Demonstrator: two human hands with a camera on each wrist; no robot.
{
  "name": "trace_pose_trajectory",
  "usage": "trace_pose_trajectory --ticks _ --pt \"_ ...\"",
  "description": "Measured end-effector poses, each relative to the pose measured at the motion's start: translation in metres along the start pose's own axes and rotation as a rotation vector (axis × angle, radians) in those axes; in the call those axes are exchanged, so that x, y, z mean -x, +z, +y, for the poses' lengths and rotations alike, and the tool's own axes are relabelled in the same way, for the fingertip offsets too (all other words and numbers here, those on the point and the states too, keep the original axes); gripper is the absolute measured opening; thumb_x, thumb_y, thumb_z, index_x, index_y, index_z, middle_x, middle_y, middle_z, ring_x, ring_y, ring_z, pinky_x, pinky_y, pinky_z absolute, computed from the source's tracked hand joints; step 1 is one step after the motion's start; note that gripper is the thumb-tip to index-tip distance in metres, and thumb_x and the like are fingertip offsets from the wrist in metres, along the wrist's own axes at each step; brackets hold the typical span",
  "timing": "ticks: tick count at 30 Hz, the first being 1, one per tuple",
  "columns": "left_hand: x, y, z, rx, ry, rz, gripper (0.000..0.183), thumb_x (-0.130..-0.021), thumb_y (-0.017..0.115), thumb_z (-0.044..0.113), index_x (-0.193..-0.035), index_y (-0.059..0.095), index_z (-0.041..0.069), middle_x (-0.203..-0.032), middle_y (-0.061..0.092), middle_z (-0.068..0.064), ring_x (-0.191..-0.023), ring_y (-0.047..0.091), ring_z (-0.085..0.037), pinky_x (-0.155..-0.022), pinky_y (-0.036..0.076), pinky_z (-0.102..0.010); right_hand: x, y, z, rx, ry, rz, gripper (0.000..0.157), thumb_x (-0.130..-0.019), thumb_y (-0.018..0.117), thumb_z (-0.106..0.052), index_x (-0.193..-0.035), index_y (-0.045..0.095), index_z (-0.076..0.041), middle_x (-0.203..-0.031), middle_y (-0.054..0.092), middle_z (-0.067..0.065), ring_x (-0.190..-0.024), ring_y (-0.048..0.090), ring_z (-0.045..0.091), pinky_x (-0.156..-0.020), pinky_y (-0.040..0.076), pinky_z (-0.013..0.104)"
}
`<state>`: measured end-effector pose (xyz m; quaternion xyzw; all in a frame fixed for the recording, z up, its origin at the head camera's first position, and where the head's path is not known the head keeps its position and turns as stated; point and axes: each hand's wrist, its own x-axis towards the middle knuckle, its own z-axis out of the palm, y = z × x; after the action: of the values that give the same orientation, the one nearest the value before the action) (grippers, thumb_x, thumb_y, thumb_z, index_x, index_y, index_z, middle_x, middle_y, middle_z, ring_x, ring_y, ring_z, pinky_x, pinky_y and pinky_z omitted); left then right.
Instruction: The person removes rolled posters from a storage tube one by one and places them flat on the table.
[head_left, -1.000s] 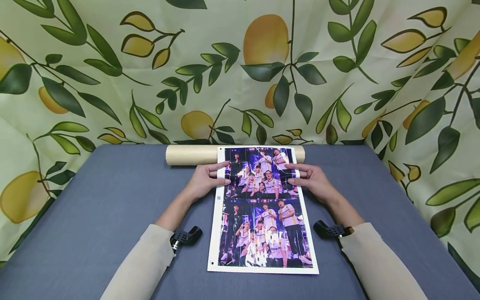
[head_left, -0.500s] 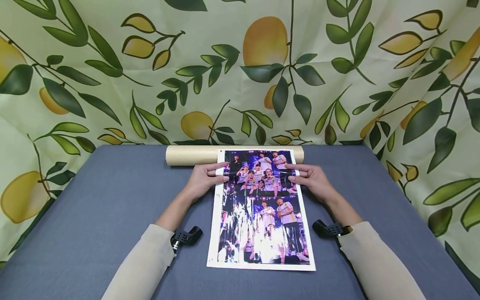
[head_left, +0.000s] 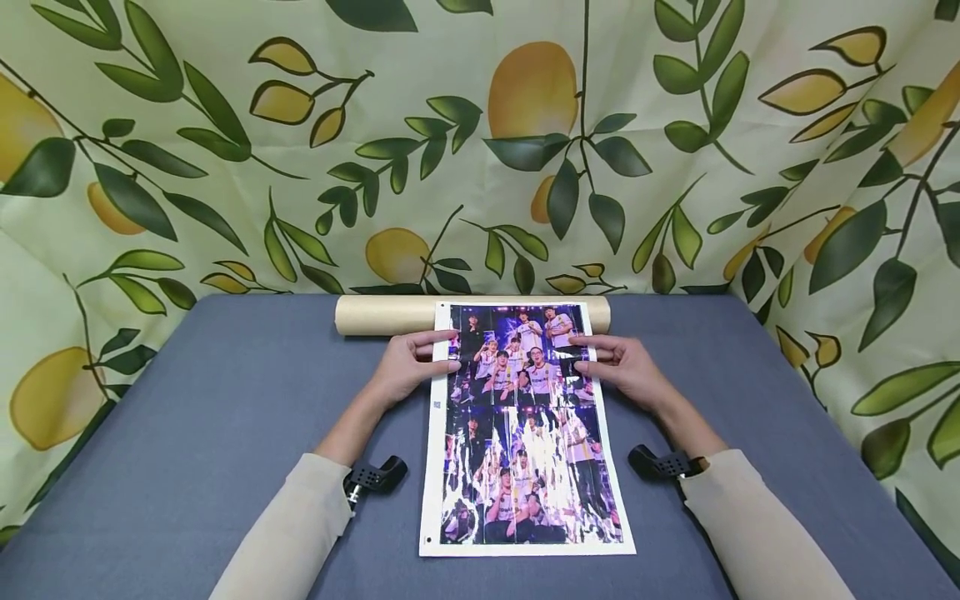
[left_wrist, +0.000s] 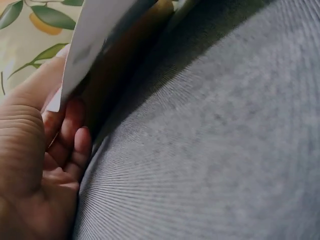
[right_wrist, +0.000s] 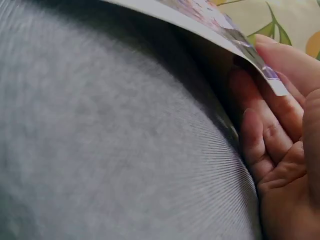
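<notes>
A glossy printed photo sheet (head_left: pixel 517 400) with a white border shows the same group picture twice, one above the other. My left hand (head_left: pixel 408 367) pinches its left edge near the top, thumb above and fingers beneath. On the opposite edge, my right hand (head_left: pixel 622 371) grips at about the same height. In the left wrist view the sheet (left_wrist: pixel 92 40) stands off the cloth, with curled fingers (left_wrist: pixel 75 120) under it. The right wrist view has the sheet's edge (right_wrist: pixel 200 32) between the thumb and the fingers (right_wrist: pixel 262 117). Glare covers much of the lower picture.
Behind the sheet's top lies a pale brown cardboard tube (head_left: pixel 386 315), partly hidden by it. A blue-grey cloth (head_left: pixel 225 417) covers the table. A curtain (head_left: pixel 300 208) with leaves and fruit hangs along the back and sides.
Glare has shifted across the lower picture as the sheet tilts slightly. Its bottom edge rose a little, then came lower in view. Both hands keep their hold at nearly the same places.
</notes>
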<state>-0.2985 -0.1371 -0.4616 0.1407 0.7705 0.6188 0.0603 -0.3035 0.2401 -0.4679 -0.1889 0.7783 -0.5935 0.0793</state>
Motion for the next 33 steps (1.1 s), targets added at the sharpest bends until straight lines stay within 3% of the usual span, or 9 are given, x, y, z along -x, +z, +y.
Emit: trace_pose_trajectory --ticks 3,6,9,11,14,17,22,28,33 --pt "0.0 -0.001 -0.003 -0.098 0.059 0.027 0.058 -0.084 0.083 0.011 -0.138 0.063 0.009 -0.11 0.075 -0.02 -0.071 0.069 -0.009 -0.065 0.057 -0.023 -0.001 0.003 0.0 0.114 -0.018 0.021 0.052 -0.093 0.073 -0.014 -0.142 0.058 -0.005 -0.107 0.078 0.01 -0.077 0.075 0.01 -0.068 0.06 0.027" --pt "0.0 -0.001 -0.004 -0.284 0.146 0.071 0.063 -0.08 0.086 0.013 -0.138 0.063 0.011 -0.121 0.069 -0.016 -0.082 0.062 -0.014 -0.071 0.056 -0.027 -0.001 0.008 0.0 0.2 -0.035 0.057 0.062 -0.092 0.075 -0.014 -0.149 0.051 -0.012 -0.119 0.072 0.022 -0.084 0.072 0.007 -0.069 0.059 0.027" --pt "0.0 -0.002 -0.003 -0.471 0.194 0.099 0.072 -0.077 0.088 0.019 -0.143 0.059 0.015 -0.137 0.058 -0.013 -0.107 0.059 -0.025 -0.093 0.054 -0.042 -0.001 0.012 -0.003 0.304 -0.055 0.121 0.076 -0.087 0.08 -0.014 -0.154 0.044 -0.016 -0.124 0.066 0.023 -0.089 0.067 0.009 -0.066 0.059 0.026" --pt "0.001 -0.002 -0.003 -0.559 0.198 0.111 0.079 -0.076 0.09 0.024 -0.146 0.055 0.016 -0.145 0.051 -0.013 -0.125 0.052 -0.031 -0.106 0.046 -0.051 -0.002 0.014 -0.004 0.394 -0.085 0.159 0.084 -0.083 0.084 -0.014 -0.155 0.041 -0.016 -0.132 0.058 0.021 -0.093 0.062 0.015 -0.068 0.059 0.028" --pt "0.002 -0.004 -0.002 -0.62 0.179 0.112 0.087 -0.074 0.09 0.027 -0.15 0.05 0.015 -0.156 0.039 -0.012 -0.14 0.041 -0.036 -0.116 0.035 -0.059 -0.003 0.015 -0.003 0.515 -0.143 0.192 0.089 -0.078 0.088 -0.015 -0.155 0.042 -0.013 -0.151 0.042 0.02 -0.109 0.057 0.029 -0.086 0.057 0.041" --pt "0.003 -0.004 -0.002 -0.682 0.174 0.069 0.085 -0.079 0.086 0.032 -0.152 0.047 0.015 -0.167 0.026 -0.008 -0.147 0.033 -0.038 -0.118 0.03 -0.062 -0.003 0.013 0.0 0.595 -0.18 0.165 0.084 -0.079 0.087 -0.018 -0.152 0.046 -0.009 -0.164 0.027 0.018 -0.137 0.043 0.042 -0.107 0.043 0.06" --pt "0.004 -0.004 -0.005 -0.822 0.171 -0.032 0.074 -0.089 0.071 0.044 -0.152 0.047 0.014 -0.171 0.019 -0.004 -0.153 0.025 -0.038 -0.12 0.022 -0.068 -0.003 0.011 0.001 0.728 -0.162 0.048 0.074 -0.085 0.079 -0.034 -0.151 0.049 -0.014 -0.164 0.033 0.015 -0.149 0.029 0.045 -0.115 0.024 0.072" --pt "0.006 -0.004 -0.007 -0.961 0.142 -0.072 0.078 -0.089 0.063 0.06 -0.152 0.047 0.017 -0.163 0.039 -0.006 -0.154 0.027 -0.035 -0.124 0.019 -0.06 -0.005 0.013 -0.001 0.79 -0.125 0.004 0.069 -0.089 0.074 -0.041 -0.148 0.052 -0.013 -0.161 0.038 0.018 -0.15 0.031 0.044 -0.118 0.021 0.07" --pt "0.007 -0.005 -0.004 -1.002 0.111 -0.074 0.082 -0.088 0.063 0.065 -0.154 0.044 0.021 -0.165 0.035 -0.005 -0.155 0.025 -0.036 -0.126 0.016 -0.06 -0.003 0.016 0.0 0.793 -0.125 0.022 0.065 -0.089 0.074 -0.042 -0.143 0.057 -0.011 -0.156 0.046 0.018 -0.146 0.037 0.043 -0.119 0.022 0.068"
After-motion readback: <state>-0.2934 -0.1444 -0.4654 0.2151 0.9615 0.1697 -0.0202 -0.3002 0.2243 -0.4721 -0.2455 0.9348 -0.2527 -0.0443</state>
